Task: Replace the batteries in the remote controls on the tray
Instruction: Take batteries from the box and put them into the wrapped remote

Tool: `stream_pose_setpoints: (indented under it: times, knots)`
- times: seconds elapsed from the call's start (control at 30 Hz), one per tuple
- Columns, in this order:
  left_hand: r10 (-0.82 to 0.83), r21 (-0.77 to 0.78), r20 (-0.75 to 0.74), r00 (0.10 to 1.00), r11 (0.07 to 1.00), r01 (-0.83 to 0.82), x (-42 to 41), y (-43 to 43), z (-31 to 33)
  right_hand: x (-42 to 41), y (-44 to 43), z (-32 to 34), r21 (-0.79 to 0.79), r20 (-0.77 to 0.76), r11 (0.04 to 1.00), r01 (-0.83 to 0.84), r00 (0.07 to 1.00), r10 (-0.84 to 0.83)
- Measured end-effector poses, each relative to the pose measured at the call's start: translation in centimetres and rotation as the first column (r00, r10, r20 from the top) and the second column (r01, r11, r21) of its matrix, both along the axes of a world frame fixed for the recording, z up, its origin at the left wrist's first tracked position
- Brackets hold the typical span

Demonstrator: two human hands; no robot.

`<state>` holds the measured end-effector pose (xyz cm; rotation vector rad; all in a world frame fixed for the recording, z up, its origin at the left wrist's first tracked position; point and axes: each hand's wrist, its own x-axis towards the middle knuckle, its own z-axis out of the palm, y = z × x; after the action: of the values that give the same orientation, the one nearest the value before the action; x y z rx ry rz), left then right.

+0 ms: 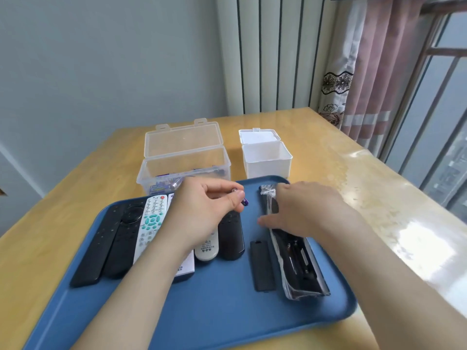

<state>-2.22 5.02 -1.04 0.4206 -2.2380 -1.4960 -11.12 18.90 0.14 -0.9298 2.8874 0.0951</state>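
Purple batteries [244,202] pinched in left hand [202,210]; right hand [300,210] flat, pinning open remote [299,263] near tray [202,311] right edge. tbh check polarity, push spring end first, cover [261,266] last.

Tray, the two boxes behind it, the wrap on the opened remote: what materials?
Tray: probably moulded plastic, matte blue, with a rounded raised rim.
Clear box: rigid transparent plastic, glossy; its contents show through the wall.
White box: opaque white plastic, satin look.
Wrap: thin clear film, crinkled and catching highlights, around the remote.
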Motion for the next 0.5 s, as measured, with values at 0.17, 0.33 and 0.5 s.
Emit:
stream_pose_setpoints:
  times: [0.17,0.33,0.5]
  knots:
    - [-0.012,0.007,0.023,1.000,1.000,0.011,0.0,0.0,-0.2,0.7,-1.0,-0.4,-0.032,-0.058,0.999,-0.010,0.998,0.009]
    - [-0.061,0.209,-0.102,0.993,0.975,0.082,0.6,0.5,1.2,-1.3,-0.1,0.7,-0.408,0.268,0.908,0.096,0.963,0.018]
    - [-0.083,0.280,-0.233,0.969,0.948,0.149,0.8,0.6,1.8,-2.0,-0.5,0.9,-0.773,0.594,0.076,0.630,0.677,0.434]
